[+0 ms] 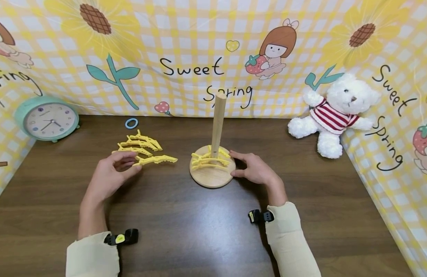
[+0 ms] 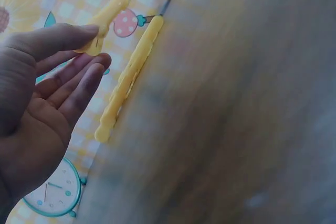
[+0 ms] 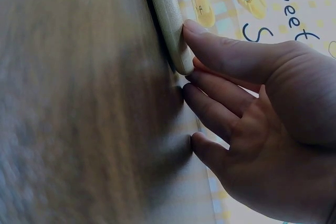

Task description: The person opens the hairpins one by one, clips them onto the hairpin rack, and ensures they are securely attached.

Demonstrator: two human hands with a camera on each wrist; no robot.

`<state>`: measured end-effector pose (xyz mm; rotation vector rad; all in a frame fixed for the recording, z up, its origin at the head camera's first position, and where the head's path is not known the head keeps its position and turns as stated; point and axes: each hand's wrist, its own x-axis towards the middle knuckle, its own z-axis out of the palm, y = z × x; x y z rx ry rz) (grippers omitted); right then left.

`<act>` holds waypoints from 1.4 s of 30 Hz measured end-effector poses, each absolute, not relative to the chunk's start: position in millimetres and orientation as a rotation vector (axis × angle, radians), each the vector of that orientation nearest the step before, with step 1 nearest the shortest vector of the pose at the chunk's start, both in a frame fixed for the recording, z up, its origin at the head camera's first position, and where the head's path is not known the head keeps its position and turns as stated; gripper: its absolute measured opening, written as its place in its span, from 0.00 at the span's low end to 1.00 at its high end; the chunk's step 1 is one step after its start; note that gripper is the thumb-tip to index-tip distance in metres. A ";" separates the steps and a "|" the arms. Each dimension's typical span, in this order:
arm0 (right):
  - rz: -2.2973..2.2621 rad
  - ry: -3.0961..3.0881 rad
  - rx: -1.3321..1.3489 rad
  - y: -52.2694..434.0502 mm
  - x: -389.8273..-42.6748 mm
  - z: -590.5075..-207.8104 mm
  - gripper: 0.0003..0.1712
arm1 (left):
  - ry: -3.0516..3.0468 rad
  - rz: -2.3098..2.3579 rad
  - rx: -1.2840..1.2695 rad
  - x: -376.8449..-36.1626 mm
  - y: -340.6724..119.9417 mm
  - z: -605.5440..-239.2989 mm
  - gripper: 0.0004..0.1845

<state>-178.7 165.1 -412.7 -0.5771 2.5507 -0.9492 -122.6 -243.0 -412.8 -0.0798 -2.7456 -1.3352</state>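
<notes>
Both wrist views are blurred over the table [image 1: 185, 231], so wood grain and far objects are unreadable there; the left wrist view cuts off the top of the clip, and the right wrist view shows only the rim of the stand base plus bits of two clips above it. Left hand [image 1: 111, 175] pinches the near end of one yellow hair clip [image 1: 154, 159] between thumb and fingers [image 2: 79, 85], the other fingers loosely extended; grip point partly hidden by the thumb in the head view. That clip sits left of the wooden stand [image 1: 213, 169], its long axis roughly horizontal, the free tip pointing right toward the stand, lying low over the table; cannot tell if it touches the surface. Behind it, further left of the stand, a loose pile of yellow clips [image 1: 138, 143] lies with long axes mostly left-right, tips angled right. More clips [image 1: 210, 159] rest on the stand base around the upright post [image 1: 218, 123], partly hidden by the post. Right hand [image 1: 255, 169] is right of the stand, fingers [image 3: 220, 51] curled narrow against the base edge, thumb on the rim, holding the base. Blue ring [image 1: 131, 123] far left behind the stand, near the backdrop; teal clock [image 1: 47, 119] further left; white teddy bear [image 1: 334, 111] right of the stand.
</notes>
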 end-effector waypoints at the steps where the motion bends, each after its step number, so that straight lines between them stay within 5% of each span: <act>1: -0.949 2.550 -0.577 165.0 -178.9 -412.4 0.38 | -2.741 -1.338 -0.082 -121.6 -240.8 -412.2 0.24; 32: -0.968 2.530 -0.585 165.0 -177.5 -413.4 0.39 | -2.444 -1.411 -0.339 -128.1 -195.0 -406.6 0.16; 42: -0.964 2.539 -0.575 166.8 -177.8 -410.9 0.38 | -2.283 -1.327 -0.450 -121.1 -169.9 -376.5 0.12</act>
